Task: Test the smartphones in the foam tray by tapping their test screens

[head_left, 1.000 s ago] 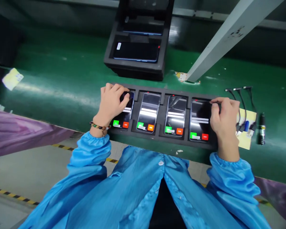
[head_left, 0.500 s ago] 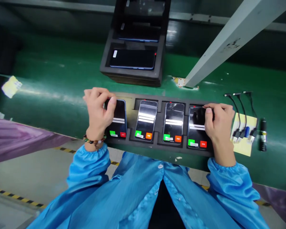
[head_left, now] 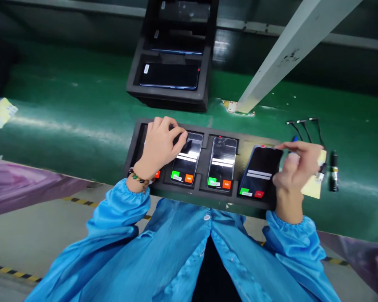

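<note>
A black foam tray (head_left: 135, 142) lies on the green belt (head_left: 66, 105) and holds a row of lit phones. My left hand (head_left: 160, 147) is curled over the leftmost phone (head_left: 157, 174), which is almost hidden, and its fingertips reach the top of the second phone (head_left: 185, 161). The third phone (head_left: 222, 163) lies flat in its slot. My right hand (head_left: 297, 165) pinches the right edge of the rightmost phone (head_left: 258, 172), which is tilted and raised out of its slot.
A second black foam tray (head_left: 164, 98) with dark phones (head_left: 170, 75) stands behind. A grey metal beam (head_left: 271, 63) slants down to the belt. Cables (head_left: 305, 128), a yellow pad (head_left: 315, 188) and a small black cylinder (head_left: 334, 172) lie at the right.
My right hand has lifted and tilted the rightmost phone out of its slot. My left hand has shifted right and lowered onto the leftmost phone. The view has moved left.
</note>
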`<state>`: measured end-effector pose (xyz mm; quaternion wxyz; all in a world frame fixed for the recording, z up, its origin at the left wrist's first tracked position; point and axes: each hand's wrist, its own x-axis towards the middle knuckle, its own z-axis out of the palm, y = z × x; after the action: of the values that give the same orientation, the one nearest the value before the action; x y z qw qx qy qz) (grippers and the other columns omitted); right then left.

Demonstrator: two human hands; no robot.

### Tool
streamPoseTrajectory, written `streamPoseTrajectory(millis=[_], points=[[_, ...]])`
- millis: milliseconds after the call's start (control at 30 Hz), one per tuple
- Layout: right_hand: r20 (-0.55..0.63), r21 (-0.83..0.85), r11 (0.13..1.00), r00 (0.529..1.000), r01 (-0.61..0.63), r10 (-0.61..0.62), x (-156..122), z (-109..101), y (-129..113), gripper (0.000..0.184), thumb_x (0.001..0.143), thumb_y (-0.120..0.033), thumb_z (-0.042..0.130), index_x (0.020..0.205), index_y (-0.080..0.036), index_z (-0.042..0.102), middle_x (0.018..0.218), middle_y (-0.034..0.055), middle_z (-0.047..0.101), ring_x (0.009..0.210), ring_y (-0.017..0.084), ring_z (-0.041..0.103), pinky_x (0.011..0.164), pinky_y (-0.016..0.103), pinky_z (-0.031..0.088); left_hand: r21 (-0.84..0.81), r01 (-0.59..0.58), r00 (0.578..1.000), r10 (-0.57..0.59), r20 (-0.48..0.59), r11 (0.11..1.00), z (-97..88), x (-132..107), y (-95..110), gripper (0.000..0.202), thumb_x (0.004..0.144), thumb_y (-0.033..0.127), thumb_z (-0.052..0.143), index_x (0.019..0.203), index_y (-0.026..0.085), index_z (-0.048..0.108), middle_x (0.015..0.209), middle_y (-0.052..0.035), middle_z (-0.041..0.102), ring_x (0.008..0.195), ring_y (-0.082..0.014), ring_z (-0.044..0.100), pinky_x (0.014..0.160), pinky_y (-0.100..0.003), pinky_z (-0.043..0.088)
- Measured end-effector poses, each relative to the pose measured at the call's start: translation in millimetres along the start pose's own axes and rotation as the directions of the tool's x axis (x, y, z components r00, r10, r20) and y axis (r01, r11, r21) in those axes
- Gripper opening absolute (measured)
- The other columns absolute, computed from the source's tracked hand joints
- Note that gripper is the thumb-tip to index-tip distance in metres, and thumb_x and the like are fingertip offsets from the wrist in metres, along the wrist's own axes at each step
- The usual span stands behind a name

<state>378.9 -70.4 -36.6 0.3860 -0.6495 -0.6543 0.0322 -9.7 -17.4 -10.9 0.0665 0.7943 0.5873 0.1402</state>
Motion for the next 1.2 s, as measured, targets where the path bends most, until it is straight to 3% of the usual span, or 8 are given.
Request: streamPoseTrajectory(millis=[67,267,467,567,767,933,1067,1200], points=[[0.134,-0.047,0.998,0.99,-0.041,0.047,5.0,4.4,-0.3,0.045,0.109,-0.054,0.033,0.107,-0.025,0.067,0.113,0.0153,0.076,0.109,0.037,0.064,0.102,0.062,0.045,0.054,-0.015,0.999,0.013,0.039,0.998,3.9,4.3,9.4,0.038,0.111,0.046,0.052,0.11,0.023,0.082,0.124,-0.0141,0.069,0.118,-0.038,0.06,0.101,-0.056,0.049],[0.276,-0.084,0.996,0.961,0.004,0.02,13.4,7.5,-34.3,0.027,0.109,-0.037,0.045,0.117,-0.024,0.068,0.118,0.0103,0.082,0.114,0.034,0.064,0.103,0.055,0.044,0.077,-0.001,0.997,-0.005,0.083,0.997,5.3,5.0,12.4,0.035,0.109,0.047,0.054,0.111,0.02,0.078,0.131,-0.0171,0.066,0.12,-0.0407,0.061,0.103,-0.058,0.051],[0.544,-0.008,0.986,0.828,0.169,-0.137,14.5,30.9,-83.9,0.034,0.112,-0.032,0.042,0.134,-0.021,0.064,0.131,0.0132,0.08,0.131,0.035,0.06,0.11,0.054,0.043,0.042,-0.031,0.997,0.029,0.069,0.999,16.0,1.1,9.2,0.04,0.11,0.051,0.054,0.116,0.019,0.078,0.134,-0.0174,0.065,0.121,-0.0393,0.06,0.104,-0.056,0.051],[0.53,-0.07,0.982,0.841,0.174,-0.111,14.4,44.8,-90.2,0.032,0.108,-0.027,0.044,0.13,-0.019,0.065,0.124,0.0141,0.081,0.127,0.037,0.058,0.106,0.053,0.042,-0.02,-0.017,0.999,0.018,0.031,1.0,9.7,-1.3,11.7,0.036,0.109,0.049,0.056,0.115,0.02,0.077,0.132,-0.0169,0.065,0.121,-0.0382,0.058,0.104,-0.056,0.05],[0.493,-0.129,0.976,0.866,0.176,-0.091,11.0,55.2,-88.9,0.026,0.108,-0.03,0.045,0.118,-0.021,0.067,0.114,0.0131,0.08,0.111,0.035,0.057,0.097,0.052,0.041,-0.138,0.025,0.975,-0.054,-0.216,0.99,-29.3,-15.2,21.4,0.027,0.105,0.045,0.058,0.094,0.026,0.074,0.119,-0.0121,0.063,0.118,-0.0354,0.058,0.111,-0.061,0.044],[0.472,-0.092,0.979,0.874,0.18,-0.116,11.8,63.3,-89.0,0.028,0.109,-0.032,0.044,0.123,-0.021,0.066,0.112,0.0139,0.081,0.119,0.037,0.058,0.1,0.054,0.041,-0.132,0.077,0.987,-0.094,-0.128,0.988,-8.5,-9.2,17.3,0.034,0.108,0.047,0.054,0.102,0.026,0.08,0.123,-0.0139,0.066,0.117,-0.0363,0.058,0.103,-0.059,0.047],[0.392,-0.018,0.993,0.914,0.12,-0.103,10.9,46.3,-98.0,0.02,0.106,-0.034,0.047,0.112,-0.024,0.063,0.112,0.0108,0.08,0.116,0.035,0.061,0.1,0.054,0.04,-0.114,0.088,0.995,-0.093,-0.041,0.99,7.0,-3.6,11.3,0.043,0.111,0.053,0.051,0.107,0.023,0.082,0.125,-0.016,0.068,0.117,-0.0374,0.059,0.099,-0.054,0.048],[0.202,0.106,0.971,0.951,0.216,-0.234,-0.8,17.7,-108.8,0.024,0.106,-0.039,0.046,0.12,-0.027,0.062,0.121,0.0076,0.081,0.121,0.034,0.064,0.108,0.056,0.038,-0.156,0.116,0.979,-0.139,-0.146,0.981,-11.9,-20.0,-2.6,0.038,0.112,0.05,0.051,0.127,0.028,0.077,0.13,-0.0135,0.069,0.124,-0.0355,0.061,0.108,-0.055,0.047]])
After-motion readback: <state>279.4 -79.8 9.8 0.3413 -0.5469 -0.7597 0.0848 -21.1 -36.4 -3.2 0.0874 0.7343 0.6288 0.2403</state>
